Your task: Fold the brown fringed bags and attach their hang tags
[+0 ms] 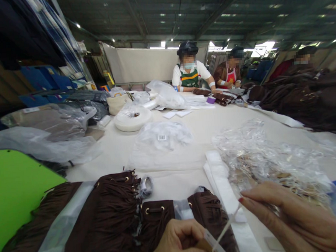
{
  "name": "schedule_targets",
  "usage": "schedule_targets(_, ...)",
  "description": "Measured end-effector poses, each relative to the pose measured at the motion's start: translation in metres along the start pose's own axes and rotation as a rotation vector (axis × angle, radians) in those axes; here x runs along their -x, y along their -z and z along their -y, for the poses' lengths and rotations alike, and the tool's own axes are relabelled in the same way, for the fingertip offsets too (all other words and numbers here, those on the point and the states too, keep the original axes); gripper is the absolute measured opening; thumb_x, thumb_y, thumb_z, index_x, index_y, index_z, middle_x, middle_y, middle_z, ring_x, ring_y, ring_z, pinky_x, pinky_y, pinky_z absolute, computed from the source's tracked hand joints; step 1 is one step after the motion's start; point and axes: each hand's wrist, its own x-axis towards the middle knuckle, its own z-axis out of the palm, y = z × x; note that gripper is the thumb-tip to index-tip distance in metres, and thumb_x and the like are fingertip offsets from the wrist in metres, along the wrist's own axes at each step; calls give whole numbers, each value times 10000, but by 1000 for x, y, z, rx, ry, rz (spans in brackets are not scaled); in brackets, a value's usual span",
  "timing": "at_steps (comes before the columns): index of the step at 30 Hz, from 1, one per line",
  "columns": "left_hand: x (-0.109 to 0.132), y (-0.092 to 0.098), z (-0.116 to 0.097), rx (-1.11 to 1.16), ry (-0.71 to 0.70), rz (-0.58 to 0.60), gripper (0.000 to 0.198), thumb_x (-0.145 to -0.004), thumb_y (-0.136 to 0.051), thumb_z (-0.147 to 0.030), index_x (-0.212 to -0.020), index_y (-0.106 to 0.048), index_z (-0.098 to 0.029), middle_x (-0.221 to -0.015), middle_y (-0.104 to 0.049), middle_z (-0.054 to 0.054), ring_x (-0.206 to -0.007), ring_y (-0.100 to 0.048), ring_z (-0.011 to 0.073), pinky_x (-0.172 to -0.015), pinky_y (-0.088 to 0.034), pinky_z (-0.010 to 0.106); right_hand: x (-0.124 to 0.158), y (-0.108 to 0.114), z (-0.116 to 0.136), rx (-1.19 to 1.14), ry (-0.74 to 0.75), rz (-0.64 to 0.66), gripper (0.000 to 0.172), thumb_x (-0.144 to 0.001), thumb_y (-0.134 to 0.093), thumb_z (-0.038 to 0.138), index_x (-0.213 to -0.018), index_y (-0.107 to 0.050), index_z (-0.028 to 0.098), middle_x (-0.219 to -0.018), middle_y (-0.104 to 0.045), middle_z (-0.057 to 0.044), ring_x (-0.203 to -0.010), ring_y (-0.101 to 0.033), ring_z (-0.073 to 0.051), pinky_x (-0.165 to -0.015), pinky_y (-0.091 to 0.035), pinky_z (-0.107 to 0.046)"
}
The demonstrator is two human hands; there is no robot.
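Note:
My left hand is closed on a small brown hang tag with a pale, translucent edge. A thin white string runs up from the tag to my right hand, which pinches its far end between thumb and forefinger. Just beyond my left hand lies a dark brown fringed bag with gold eyelets, a translucent strip across its middle. Another fringed brown bag lies to the left, also crossed by a translucent band. A wrapped shiny ring-shaped piece sits between the bags.
Clear plastic packets with strings are heaped at the right. Beyond the bags are a stack of plastic bags, a white roll and a green board. Across the table several people work near piled brown bags.

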Motion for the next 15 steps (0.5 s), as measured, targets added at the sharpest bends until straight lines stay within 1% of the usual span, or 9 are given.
schedule_targets(3, -1, 1, 10, -28, 95, -105, 374, -629, -777, -425, -739, -622, -103, -713, -638, 62, -630, -556, 129, -599, -378, 222, -3, 0, -5, 90, 46, -5, 43, -812, -588, 236, -827, -619, 262, -730, -645, 27, -640, -608, -112, -609, -462, -183)
schedule_targets(5, -2, 3, 17, -76, 122, -201, 434, -593, -783, -468, -709, -561, -114, -683, -622, 52, -591, -541, 121, -566, -363, 214, -6, -1, -7, 104, 52, 9, 43, -806, -593, 239, -823, -630, 253, -726, -642, 20, -644, -605, -116, -614, -466, -187)
schedule_targets(7, -3, 6, 24, -116, 117, -271, 459, -555, -796, -454, -689, -482, -148, -665, -600, 27, -570, -522, 114, -539, -341, 207, -9, -3, -8, 64, 0, 45, 47, -797, -604, 265, -782, -645, 249, -685, -633, 23, -611, -593, -114, -586, -464, -183)
schedule_targets(8, -3, 7, 27, -125, 114, -285, 462, -546, -795, -435, -707, -457, -163, -661, -590, 12, -563, -511, 111, -530, -330, 205, -11, -3, -8, 28, -46, 73, 71, -790, -611, 290, -752, -654, 248, -666, -632, 24, -598, -589, -115, -570, -463, -180)
schedule_targets(10, -3, 10, 27, -186, 128, -278, 418, -578, -752, -398, -793, -470, -177, -659, -581, -10, -547, -484, 104, -518, -303, 204, -16, -4, -9, -64, -156, 148, 149, -777, -618, 354, -692, -669, 242, -649, -638, 17, -593, -587, -123, -553, -461, -181)
schedule_targets(11, -2, 10, 24, -271, 137, -262, 376, -612, -712, -380, -846, -496, -178, -661, -583, -14, -539, -470, 101, -516, -290, 206, -18, -5, -9, -114, -215, 205, 193, -773, -615, 388, -670, -674, 237, -643, -640, 11, -593, -586, -128, -543, -458, -184)
schedule_targets(13, 0, 9, 13, -545, 110, -265, 342, -647, -662, -327, -939, -559, -182, -715, -602, -3, -571, -467, 109, -540, -297, 217, -23, -6, -10, -209, -326, 341, 266, -769, -599, 445, -654, -680, 220, -621, -632, -2, -581, -571, -134, -522, -451, -191)
schedule_targets(15, 0, 3, -5, -793, -2, -318, 354, -641, -660, -263, -984, -598, -196, -845, -619, 22, -681, -503, 138, -618, -344, 229, -26, -10, -9, -290, -392, 455, 296, -769, -587, 463, -659, -684, 206, -593, -618, -4, -563, -554, -130, -508, -443, -191)
